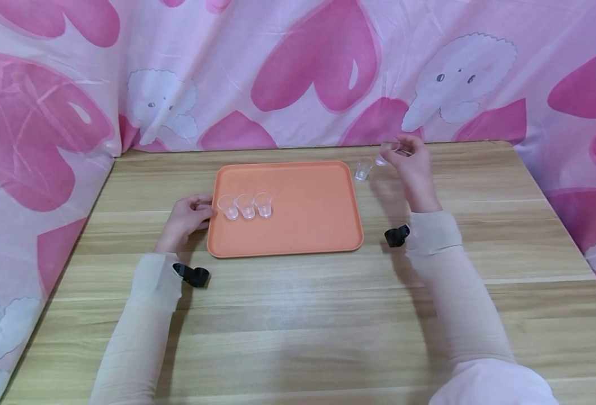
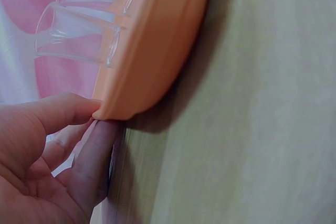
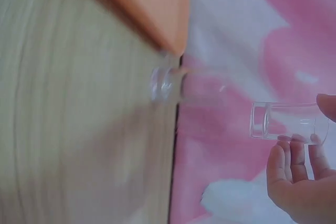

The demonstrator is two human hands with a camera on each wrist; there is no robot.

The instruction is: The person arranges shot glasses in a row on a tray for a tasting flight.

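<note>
My left hand (image 1: pixel 185 221) pinches the left rim of an orange tray (image 1: pixel 308 225), thumb above and fingers underneath, as the left wrist view shows. Three clear shot glasses stand upright in a row on the tray's left half; the leftmost shot glass (image 1: pixel 229 208) is nearest that hand. Beyond the tray's far right corner, my right hand (image 1: pixel 413 166) holds another shot glass (image 3: pixel 286 120) between thumb and fingers, its base free of the hand. One more shot glass (image 1: pixel 363 170) stands on the table, just left of the held one and close to the tray's corner.
The wood-grain table (image 1: pixel 298 326) ends at the back against a pink curtain (image 1: pixel 298 67) printed with hearts. Both sleeved wrists carry a small black camera; one camera (image 1: pixel 192 275) is at the left wrist, the other camera (image 1: pixel 397 235) at the right.
</note>
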